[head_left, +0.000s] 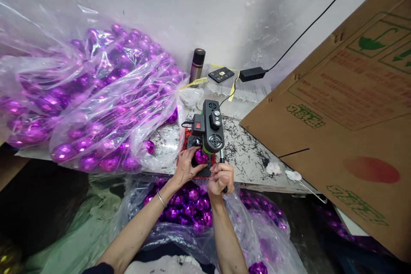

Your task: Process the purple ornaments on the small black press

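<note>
Two hands are busy at the little black-and-green machine (208, 130) sitting on the scratched-up table (247, 158). Left hand (185, 166) is curled around a purple ball (201, 156), holding it right under the machine's head, on the base. Right hand (221, 178) is closed tight on the lever (221, 159) that sticks down off the machine's right side, just in front of it. There's a thin bracelet (160, 198) on the left wrist.

Machine has a red switch (198, 125) on its left side and a few round buttons on top, no brand I can make out. A cord runs back from it to a black power brick (252, 73) by the wall, with a dark remote-looking thing (221, 74) and a flask (197, 65) just left of that.

Left of the machine is a huge clear bag (83, 98) stuffed with shiny purple balls. Below the machine, in front of the table edge, an open bag (195, 209) holds faceted purple ones.

Right of the machine leans a big carton (346, 115) with green printing: an umbrella symbol and arrows, plus blocks of reddish text too blurry to read. Two white scraps (282, 171) lie on the table near its edge.
</note>
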Available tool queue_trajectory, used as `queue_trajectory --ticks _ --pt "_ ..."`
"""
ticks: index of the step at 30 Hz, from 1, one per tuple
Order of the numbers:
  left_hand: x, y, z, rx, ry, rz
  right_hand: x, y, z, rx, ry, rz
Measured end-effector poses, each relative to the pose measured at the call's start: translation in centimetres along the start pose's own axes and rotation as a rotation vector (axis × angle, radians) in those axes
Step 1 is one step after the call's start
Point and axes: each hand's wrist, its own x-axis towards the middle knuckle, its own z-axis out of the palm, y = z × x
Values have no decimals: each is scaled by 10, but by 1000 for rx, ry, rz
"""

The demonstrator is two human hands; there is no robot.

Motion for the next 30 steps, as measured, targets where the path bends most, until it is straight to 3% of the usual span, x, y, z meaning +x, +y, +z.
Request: queue_trajectory --ticks 9,13,18,21,23,27,30 --pt "3 3 1 -27 9 4 -1 1 -3 -98 -62 -93" --pt "4 2 0 -41 -1 17 27 -20 0 -62 -6 37" --pt "-32 6 -13 -39 -21 144 58 -44 -3 -100 -70 128" --pt "-64 15 -34 20 -76 288 54 -43 -8 -118 -107 72" --pt "-72 19 -54 50 -47 327 46 -38 -10 -120 -115 58" --pt "-39 6 -110 175 172 180 35 -33 -10 -107 -91 78" --pt "-6 -23 -150 382 178 -67 37 -33 -10 -99 -102 64"
